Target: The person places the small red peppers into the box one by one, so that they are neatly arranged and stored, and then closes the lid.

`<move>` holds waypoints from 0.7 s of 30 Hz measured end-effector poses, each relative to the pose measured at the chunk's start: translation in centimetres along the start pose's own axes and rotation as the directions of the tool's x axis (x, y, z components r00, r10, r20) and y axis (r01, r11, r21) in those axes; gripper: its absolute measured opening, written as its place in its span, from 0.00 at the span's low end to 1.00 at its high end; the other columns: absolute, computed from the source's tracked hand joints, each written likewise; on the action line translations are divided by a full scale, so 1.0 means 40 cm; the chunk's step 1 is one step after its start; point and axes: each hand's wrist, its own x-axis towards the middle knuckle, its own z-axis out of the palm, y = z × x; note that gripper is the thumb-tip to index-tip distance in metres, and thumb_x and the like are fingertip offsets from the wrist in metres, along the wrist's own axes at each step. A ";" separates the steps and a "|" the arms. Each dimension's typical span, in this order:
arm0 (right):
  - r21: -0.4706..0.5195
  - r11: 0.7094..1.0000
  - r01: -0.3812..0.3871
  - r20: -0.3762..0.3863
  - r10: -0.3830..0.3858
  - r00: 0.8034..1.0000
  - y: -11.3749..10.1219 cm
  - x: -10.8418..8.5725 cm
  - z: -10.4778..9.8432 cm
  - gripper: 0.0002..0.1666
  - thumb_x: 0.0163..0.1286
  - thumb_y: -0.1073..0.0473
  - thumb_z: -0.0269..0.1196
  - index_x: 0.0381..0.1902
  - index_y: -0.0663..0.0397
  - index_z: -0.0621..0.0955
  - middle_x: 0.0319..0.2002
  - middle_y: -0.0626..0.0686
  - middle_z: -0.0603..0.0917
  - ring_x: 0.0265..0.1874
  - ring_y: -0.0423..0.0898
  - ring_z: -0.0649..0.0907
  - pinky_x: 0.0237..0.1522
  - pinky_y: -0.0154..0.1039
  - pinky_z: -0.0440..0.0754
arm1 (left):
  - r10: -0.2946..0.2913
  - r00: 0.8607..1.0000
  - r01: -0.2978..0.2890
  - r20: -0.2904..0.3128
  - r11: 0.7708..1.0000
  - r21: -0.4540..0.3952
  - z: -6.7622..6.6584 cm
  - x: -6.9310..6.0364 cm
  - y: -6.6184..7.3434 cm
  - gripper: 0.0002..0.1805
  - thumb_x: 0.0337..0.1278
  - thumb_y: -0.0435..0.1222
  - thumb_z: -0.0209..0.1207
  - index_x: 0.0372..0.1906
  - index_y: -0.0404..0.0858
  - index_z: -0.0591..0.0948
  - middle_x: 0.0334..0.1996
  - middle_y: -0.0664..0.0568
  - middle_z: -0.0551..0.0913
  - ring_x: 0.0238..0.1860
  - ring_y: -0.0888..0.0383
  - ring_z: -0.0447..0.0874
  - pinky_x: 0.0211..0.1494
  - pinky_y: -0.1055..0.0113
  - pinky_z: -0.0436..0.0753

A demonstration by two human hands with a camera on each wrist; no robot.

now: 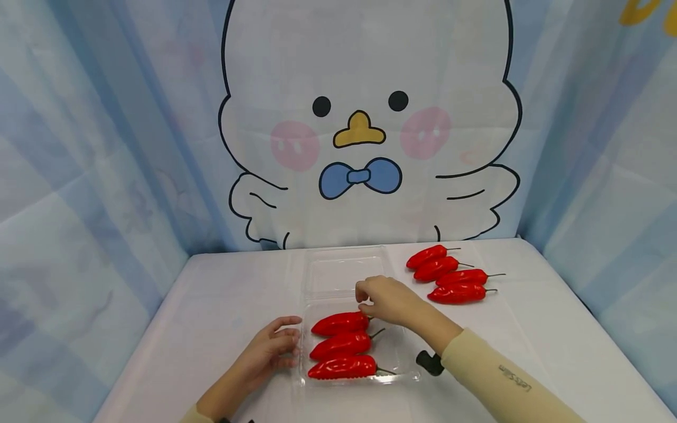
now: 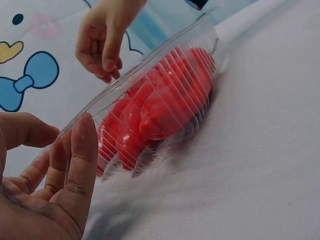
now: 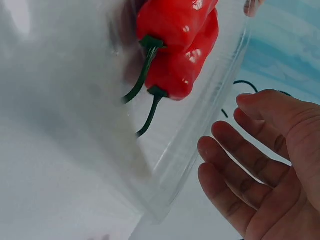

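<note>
A clear plastic clamshell box (image 1: 404, 352) lies with its lid (image 1: 344, 276) folded back. Inside the base rest three glossy red chili peppers (image 1: 344, 345) side by side, stems to the right. At the box's left edge is my left hand (image 1: 267, 351); its thumb and fingers (image 2: 82, 145) touch the rim and side, loosely bent. My right hand (image 1: 388, 301) hovers over the back of the base near the lid hinge, fingers relaxed and holding nothing. The right wrist view shows two of the peppers (image 3: 175, 30) beyond the clear plastic, with that hand (image 3: 265, 165) apart from them.
Several more red chili peppers (image 1: 457, 294) lie on the white table (image 1: 227, 294) to the right of the lid, stems pointing right. Behind the table hangs a cloth backdrop (image 1: 365, 217) with a cartoon bird, and blue-white curtains (image 1: 79, 205) flank both sides.
</note>
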 end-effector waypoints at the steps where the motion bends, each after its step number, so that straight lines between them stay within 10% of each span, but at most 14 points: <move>1: -0.002 1.000 -0.003 -0.004 0.003 1.000 0.005 -0.003 -0.001 0.08 0.66 0.58 0.71 0.43 0.49 0.85 0.38 0.47 0.88 0.37 0.44 0.85 0.44 0.43 0.89 | 0.000 1.000 0.000 0.001 1.000 -0.003 0.000 0.000 0.000 0.33 0.68 0.34 0.61 0.73 0.34 0.63 0.42 0.52 0.80 0.33 0.59 0.83 0.40 0.67 0.89; 21: -0.072 0.993 -0.096 -0.164 0.083 0.983 0.130 -0.081 -0.036 0.10 0.65 0.57 0.72 0.43 0.50 0.84 0.39 0.49 0.88 0.39 0.46 0.86 0.44 0.43 0.90 | 0.004 1.000 -0.004 -0.001 1.000 0.011 -0.002 -0.003 0.005 0.33 0.66 0.35 0.63 0.72 0.34 0.64 0.43 0.51 0.80 0.34 0.59 0.83 0.41 0.66 0.90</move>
